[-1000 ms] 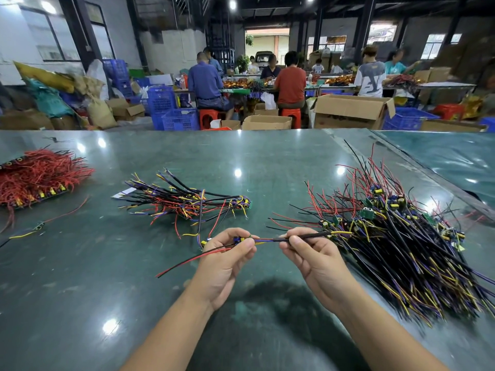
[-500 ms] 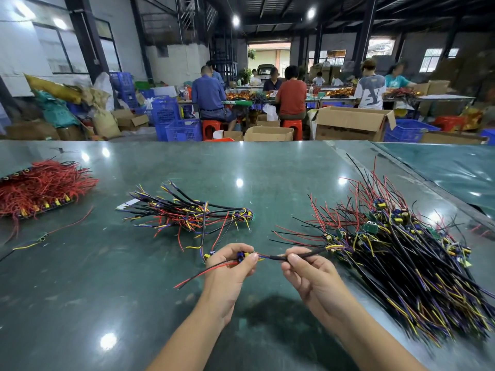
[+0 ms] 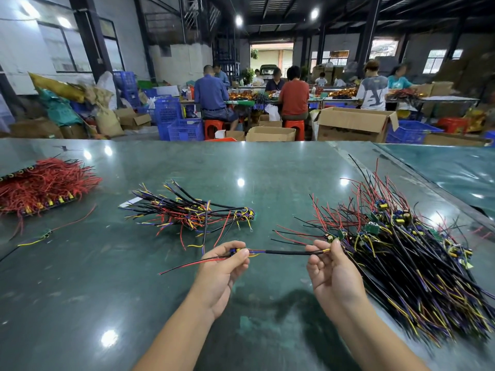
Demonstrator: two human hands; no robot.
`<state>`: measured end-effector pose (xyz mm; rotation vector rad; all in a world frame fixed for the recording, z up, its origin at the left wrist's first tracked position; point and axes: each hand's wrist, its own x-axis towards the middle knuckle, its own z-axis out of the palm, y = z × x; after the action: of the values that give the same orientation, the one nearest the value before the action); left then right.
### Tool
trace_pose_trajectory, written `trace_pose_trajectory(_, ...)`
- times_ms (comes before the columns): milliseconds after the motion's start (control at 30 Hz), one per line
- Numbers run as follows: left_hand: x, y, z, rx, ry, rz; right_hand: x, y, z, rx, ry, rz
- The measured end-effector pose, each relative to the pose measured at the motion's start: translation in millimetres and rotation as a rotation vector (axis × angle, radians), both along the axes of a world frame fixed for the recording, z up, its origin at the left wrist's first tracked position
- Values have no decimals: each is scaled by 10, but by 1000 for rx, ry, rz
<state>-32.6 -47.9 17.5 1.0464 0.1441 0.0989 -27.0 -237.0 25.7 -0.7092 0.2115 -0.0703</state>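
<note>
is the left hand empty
No, the left hand pinches one end of the black-sleeved wire, the right hand the other.

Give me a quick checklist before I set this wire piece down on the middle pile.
1. Left hand pinches the wire piece at its board end: ok.
2. Right hand pinches the black sleeve at its far end: ok.
3. That sleeve stretched straight between the hands: ok.
4. Loose leads trail free of the middle pile: ok.
5. Right end clear of the big pile: cannot tell.
6. Solder joints sound: cannot tell.
</note>
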Motion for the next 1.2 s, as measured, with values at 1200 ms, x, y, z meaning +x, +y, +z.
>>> trace_pose_trajectory(1200,116,420,-47,691,-39,458,60,-512,2,-1988,-265,-739)
